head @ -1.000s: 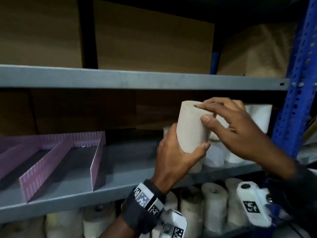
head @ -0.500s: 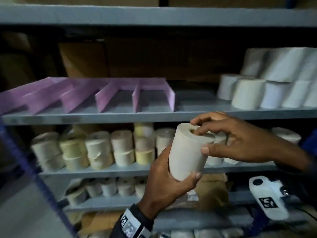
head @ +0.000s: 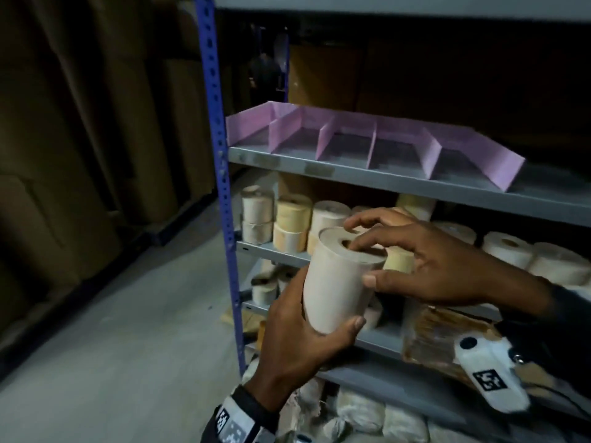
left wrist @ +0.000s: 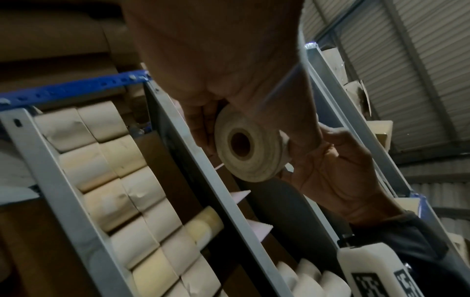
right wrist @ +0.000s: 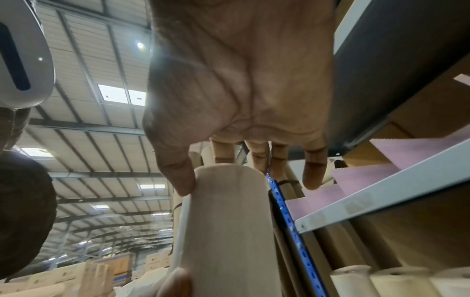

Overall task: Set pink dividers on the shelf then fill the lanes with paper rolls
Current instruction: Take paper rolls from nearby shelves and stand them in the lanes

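Off-white cylindrical paper roll [head: 339, 284] – upright, slightly tilted, hollow core up, lower centre of frame. Pink plastic dividers [head: 374, 145] – standing in empty lanes on grey metal shelf [head: 399, 182], upper centre.

Both hands bare here, no gloves. A dark band [head: 252, 410] wraps the left wrist, a white strip of black square code markers [head: 232, 426] just below that band. On the right, a dark sleeve [head: 563, 311], and below that sleeve a white plastic camera unit [head: 489, 375] with one black square marker.

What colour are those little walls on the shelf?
Pink. The dividers show best in the head view, standing on the grey shelf.
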A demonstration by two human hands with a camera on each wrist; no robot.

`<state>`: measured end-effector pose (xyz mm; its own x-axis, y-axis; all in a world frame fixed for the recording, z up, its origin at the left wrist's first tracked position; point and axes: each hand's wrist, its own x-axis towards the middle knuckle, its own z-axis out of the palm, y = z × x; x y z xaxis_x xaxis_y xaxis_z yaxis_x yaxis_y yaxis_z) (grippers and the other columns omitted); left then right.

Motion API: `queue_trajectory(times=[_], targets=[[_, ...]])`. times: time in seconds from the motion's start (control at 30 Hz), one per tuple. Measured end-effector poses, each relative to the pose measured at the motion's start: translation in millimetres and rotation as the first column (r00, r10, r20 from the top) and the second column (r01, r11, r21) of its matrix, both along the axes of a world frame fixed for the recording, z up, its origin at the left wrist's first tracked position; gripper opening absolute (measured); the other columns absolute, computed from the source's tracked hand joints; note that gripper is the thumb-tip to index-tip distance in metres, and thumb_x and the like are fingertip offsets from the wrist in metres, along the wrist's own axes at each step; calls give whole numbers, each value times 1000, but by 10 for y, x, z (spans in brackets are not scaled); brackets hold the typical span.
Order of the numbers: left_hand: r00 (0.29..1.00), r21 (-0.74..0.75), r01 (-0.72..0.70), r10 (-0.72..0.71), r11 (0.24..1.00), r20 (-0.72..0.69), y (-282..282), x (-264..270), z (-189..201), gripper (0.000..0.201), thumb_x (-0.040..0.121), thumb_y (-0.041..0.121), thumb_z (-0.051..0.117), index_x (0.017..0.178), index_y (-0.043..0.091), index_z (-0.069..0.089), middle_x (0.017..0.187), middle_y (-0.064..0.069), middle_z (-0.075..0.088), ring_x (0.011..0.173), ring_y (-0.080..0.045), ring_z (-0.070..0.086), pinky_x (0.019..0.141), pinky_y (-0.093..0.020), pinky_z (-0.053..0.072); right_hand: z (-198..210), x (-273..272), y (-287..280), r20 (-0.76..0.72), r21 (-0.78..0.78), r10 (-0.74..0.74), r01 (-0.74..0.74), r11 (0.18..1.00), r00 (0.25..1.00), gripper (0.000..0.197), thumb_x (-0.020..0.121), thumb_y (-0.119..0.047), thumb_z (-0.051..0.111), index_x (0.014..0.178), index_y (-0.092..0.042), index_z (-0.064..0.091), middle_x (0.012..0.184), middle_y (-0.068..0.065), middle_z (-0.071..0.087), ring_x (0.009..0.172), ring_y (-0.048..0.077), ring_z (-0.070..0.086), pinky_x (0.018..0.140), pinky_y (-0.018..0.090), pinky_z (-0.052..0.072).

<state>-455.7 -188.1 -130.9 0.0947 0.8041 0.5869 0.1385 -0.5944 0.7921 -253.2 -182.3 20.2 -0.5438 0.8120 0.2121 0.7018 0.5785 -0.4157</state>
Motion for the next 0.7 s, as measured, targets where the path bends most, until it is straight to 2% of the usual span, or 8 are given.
queue_trajectory(times=[0.07, 0.17, 0.23, 0.37, 0.47, 0.53, 0.6, 0.7], targets=[[999, 11, -35, 34, 999, 27, 100, -207, 6, 72, 76, 63, 82, 138, 47, 50, 124, 16, 67, 108, -13, 69, 76, -35, 61, 28, -239, 183, 25, 1, 34, -34, 999, 999, 38, 83, -46, 72, 119, -37, 65, 142, -26, 40, 140, 4, 31, 112, 42, 38], [997, 24, -65, 64, 998, 37, 355, -493, 20, 69, 76, 63, 82, 136, 48, 52, 123, 16, 68, 107, -13, 70, 76, -35, 61, 38, -546, 482, 44, 27, 88, -90, 996, 995, 41, 81, -46, 69, 120, -35, 67, 142, -27, 39, 141, 2, 27, 112, 37, 37], [997, 11, -80, 80, 997, 15, 554, -678, 25, 71, 76, 59, 84, 138, 44, 52, 126, 16, 68, 110, -12, 69, 78, -39, 61, 46, -744, 707, 36, 51, 116, -118, 992, 993, 40, 80, -42, 69, 119, -32, 68, 142, -27, 40, 141, 1, 27, 112, 36, 36], [995, -1, -100, 100, 995, -14, 947, -1029, 157, 79, 76, 62, 83, 144, 45, 48, 133, 21, 64, 116, -5, 66, 85, -33, 60, 76, -1063, 1135, 39, 144, 190, -194, 970, 981, 40, 83, -39, 69, 121, -28, 68, 142, -21, 42, 140, 8, 30, 109, 38, 38], [980, 24, -165, 167, 986, -110, 1294, -1233, 215, 79, 76, 61, 81, 145, 43, 45, 136, 23, 60, 123, 0, 59, 93, -19, 52, 104, -1280, 1465, 20, 231, 214, -213, 949, 977, 37, 82, -30, 73, 118, -19, 71, 138, -11, 50, 135, 10, 38, 106, 40, 41], [946, 61, -265, 272, 962, -179, 1470, -1327, 267, 78, 79, 61, 76, 145, 32, 47, 139, 19, 55, 126, 6, 52, 98, -10, 44, 139, -1375, 1660, -51, 246, 178, -160, 956, 983, 35, 82, -26, 73, 115, -13, 71, 133, -8, 54, 129, 8, 45, 100, 38, 46], [895, 187, -344, 381, 920, -231, 1606, -1390, 324, 68, 86, 53, 71, 144, 23, 49, 140, 12, 53, 129, 9, 46, 104, -6, 36, 214, -1438, 1837, -123, 237, 136, -105, 966, 983, 35, 82, -26, 70, 114, -12, 72, 131, -9, 55, 125, 6, 49, 95, 34, 50], [831, 413, -375, 499, 830, -247, 1825, -1475, 308, 55, 92, 32, 66, 143, 13, 54, 139, -6, 58, 130, -16, 53, 109, -22, 41, 359, -1508, 2101, -137, 271, 85, -46, 962, 987, 35, 81, -26, 68, 113, -11, 72, 128, -9, 56, 122, 6, 52, 94, 30, 51]])
